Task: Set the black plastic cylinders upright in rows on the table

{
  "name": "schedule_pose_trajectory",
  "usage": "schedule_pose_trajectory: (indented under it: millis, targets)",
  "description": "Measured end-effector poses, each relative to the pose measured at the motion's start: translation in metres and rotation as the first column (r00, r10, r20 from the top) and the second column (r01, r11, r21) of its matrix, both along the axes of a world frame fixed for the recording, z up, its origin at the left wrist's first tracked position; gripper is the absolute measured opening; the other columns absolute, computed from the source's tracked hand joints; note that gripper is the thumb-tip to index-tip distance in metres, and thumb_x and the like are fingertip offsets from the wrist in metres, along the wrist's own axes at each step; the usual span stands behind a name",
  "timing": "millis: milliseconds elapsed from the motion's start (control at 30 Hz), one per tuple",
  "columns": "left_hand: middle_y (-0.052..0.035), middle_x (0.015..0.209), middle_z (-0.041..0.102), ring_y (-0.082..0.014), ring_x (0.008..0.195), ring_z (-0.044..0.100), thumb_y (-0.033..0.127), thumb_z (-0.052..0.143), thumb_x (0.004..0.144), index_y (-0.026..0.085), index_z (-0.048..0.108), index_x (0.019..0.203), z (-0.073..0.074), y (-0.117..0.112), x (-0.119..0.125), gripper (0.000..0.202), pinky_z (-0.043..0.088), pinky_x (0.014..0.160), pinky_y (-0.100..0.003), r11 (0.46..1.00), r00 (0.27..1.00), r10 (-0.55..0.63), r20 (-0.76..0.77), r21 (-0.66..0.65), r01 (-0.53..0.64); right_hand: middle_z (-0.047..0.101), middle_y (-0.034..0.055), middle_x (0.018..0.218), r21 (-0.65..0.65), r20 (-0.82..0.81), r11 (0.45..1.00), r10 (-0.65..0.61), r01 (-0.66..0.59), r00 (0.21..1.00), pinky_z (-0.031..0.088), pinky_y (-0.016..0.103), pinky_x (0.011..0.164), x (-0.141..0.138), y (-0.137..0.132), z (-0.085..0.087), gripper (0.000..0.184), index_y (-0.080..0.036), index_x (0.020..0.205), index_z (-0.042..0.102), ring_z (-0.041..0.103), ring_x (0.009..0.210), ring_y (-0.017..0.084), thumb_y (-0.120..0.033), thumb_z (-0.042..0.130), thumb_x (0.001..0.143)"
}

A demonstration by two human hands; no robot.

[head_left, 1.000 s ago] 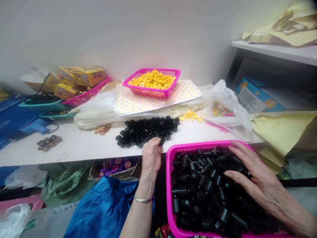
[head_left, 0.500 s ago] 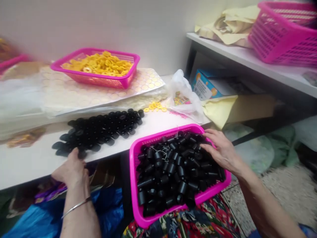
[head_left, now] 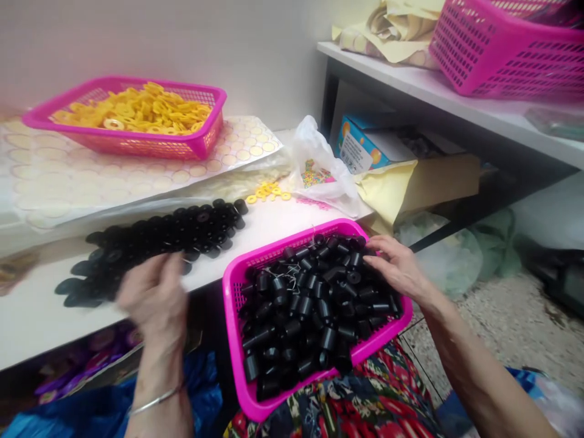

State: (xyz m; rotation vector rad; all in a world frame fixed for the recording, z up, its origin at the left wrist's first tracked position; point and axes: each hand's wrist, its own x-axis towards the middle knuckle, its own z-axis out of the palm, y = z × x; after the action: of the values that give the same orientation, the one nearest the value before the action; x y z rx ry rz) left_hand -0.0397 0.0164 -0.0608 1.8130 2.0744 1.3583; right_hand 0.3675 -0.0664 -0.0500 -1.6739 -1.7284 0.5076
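Observation:
On my lap rests a pink plastic basket (head_left: 230, 328) filled with black cylindrical plastic pieces (head_left: 314, 304), some with thin wire-like strands among them. My right hand (head_left: 395, 267) grips the basket's right rim, its fingers reaching over the edge onto the black pieces. To the left, my left hand (head_left: 157, 292) is in front of a cluster of similar black pieces (head_left: 155, 237) on the white table. Its fingers look curled but are smeared by motion, so whether they hold a piece does not show.
Another pink basket (head_left: 201, 143) of yellow rings (head_left: 150, 112) stands on a sheet printed with circles (head_left: 249, 143). Loose yellow rings (head_left: 269, 191) and a white plastic bag (head_left: 314, 146) lie nearby. At right are a shelf (head_left: 456, 91), a pink basket (head_left: 497, 55) and a blue box (head_left: 358, 149).
My left hand has moved right and up from the near edge of the black cluster. My right hand stays at the basket's rim. The view has shifted slightly to the right.

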Motion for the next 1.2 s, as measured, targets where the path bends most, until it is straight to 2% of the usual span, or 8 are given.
schedule_pose_trajectory:
  millis: [33, 100, 167, 233, 600, 700, 900, 1200]
  targets:
    - [-0.0040, 0.081, 0.062, -0.0206, 0.079, 0.053, 0.037, 0.057, 0.080, 0.017, 0.064, 0.084, 0.001, 0.004, 0.020, 0.021, 0.040, 0.076, -0.034, 0.985, 0.981, -0.168, -0.094, 0.029, 0.171, 0.062, 0.0075, 0.107, 0.012, 0.037, 1.000, 0.004, -0.004, 0.999, 0.046, 0.040, 0.086, -0.004, 0.005, 0.001, 0.017, -0.021, 0.097, 0.063, 0.057, 0.098, 0.024, -0.027, 0.058, 0.082]
    - [-0.0057, 0.085, 0.063, -0.0202, 0.081, 0.052, 0.025, 0.050, 0.083, 0.019, 0.066, 0.079, 0.004, 0.013, 0.061, 0.017, 0.040, 0.079, -0.034, 0.765, 0.718, -0.644, -0.266, -0.203, 0.611, 0.062, 0.0078, 0.108, 0.036, 0.153, 0.999, 0.023, -0.028, 0.988, 0.045, 0.041, 0.088, -0.011, 0.018, 0.003, 0.019, -0.021, 0.098, 0.063, 0.055, 0.100, 0.025, -0.021, 0.056, 0.081]
    - [-0.0074, 0.089, 0.062, -0.0213, 0.087, 0.049, 0.014, 0.043, 0.083, 0.020, 0.067, 0.083, 0.006, 0.024, 0.095, 0.025, 0.039, 0.078, -0.034, 0.528, 0.445, -0.849, -0.286, -0.404, 0.747, 0.063, 0.0082, 0.108, 0.020, 0.265, 0.998, 0.048, -0.055, 0.963, 0.044, 0.041, 0.085, -0.013, 0.029, 0.007, 0.026, -0.022, 0.100, 0.064, 0.054, 0.098, 0.026, -0.014, 0.053, 0.078]
    - [-0.0086, 0.090, 0.059, -0.0224, 0.088, 0.046, 0.007, 0.041, 0.078, 0.020, 0.067, 0.085, 0.005, 0.033, 0.117, 0.030, 0.038, 0.075, -0.035, 0.423, 0.310, -0.904, -0.294, -0.507, 0.751, 0.063, 0.0078, 0.105, -0.032, 0.292, 0.996, 0.084, -0.078, 0.953, 0.045, 0.040, 0.083, -0.009, 0.037, 0.010, 0.032, -0.021, 0.100, 0.064, 0.055, 0.094, 0.025, -0.010, 0.050, 0.073]
    - [-0.0077, 0.084, 0.058, -0.0222, 0.085, 0.046, 0.005, 0.041, 0.073, 0.017, 0.063, 0.071, 0.018, 0.039, 0.131, 0.025, 0.038, 0.077, -0.037, 0.390, 0.226, -0.919, -0.324, -0.653, 0.650, 0.065, 0.0068, 0.109, -0.303, -0.439, 0.941, 0.006, -0.154, 0.899, 0.050, 0.037, 0.085, 0.010, 0.000, 0.010, 0.041, -0.019, 0.119, 0.056, 0.062, 0.099, 0.022, -0.023, 0.059, 0.078]
    - [-0.0080, 0.094, 0.059, -0.0213, 0.090, 0.049, 0.017, 0.043, 0.086, 0.017, 0.066, 0.085, 0.030, 0.025, 0.139, 0.022, 0.041, 0.082, -0.036, 0.347, 0.238, -0.937, -0.256, -0.597, 0.724, 0.060, 0.0087, 0.119, -0.274, -0.437, 0.960, -0.068, -0.061, 0.897, 0.047, 0.040, 0.093, -0.005, -0.007, -0.001, 0.044, -0.019, 0.123, 0.053, 0.058, 0.108, 0.023, -0.034, 0.059, 0.082]
    - [-0.0090, 0.117, 0.056, -0.0256, 0.108, 0.047, 0.048, 0.061, 0.080, 0.020, 0.063, 0.108, 0.034, -0.013, 0.162, 0.039, 0.041, 0.091, -0.039, 0.098, 0.023, -0.989, -0.148, -0.521, 0.848, 0.057, 0.0089, 0.123, -0.143, -0.405, 0.981, 0.065, -0.133, 0.912, 0.044, 0.039, 0.097, -0.038, 0.009, 0.006, 0.040, -0.019, 0.122, 0.053, 0.054, 0.113, 0.022, -0.040, 0.050, 0.089]
    - [-0.0081, 0.109, 0.062, -0.0234, 0.104, 0.054, 0.031, 0.056, 0.084, 0.018, 0.066, 0.100, 0.013, 0.013, 0.141, 0.023, 0.045, 0.090, -0.036, 0.183, 0.187, -0.981, -0.045, -0.511, 0.840, 0.058, 0.0106, 0.121, 0.084, -0.345, 0.969, -0.191, 0.233, 0.919, 0.041, 0.043, 0.103, 0.007, -0.029, -0.001, 0.042, -0.018, 0.112, 0.060, 0.054, 0.115, 0.023, -0.050, 0.043, 0.091]
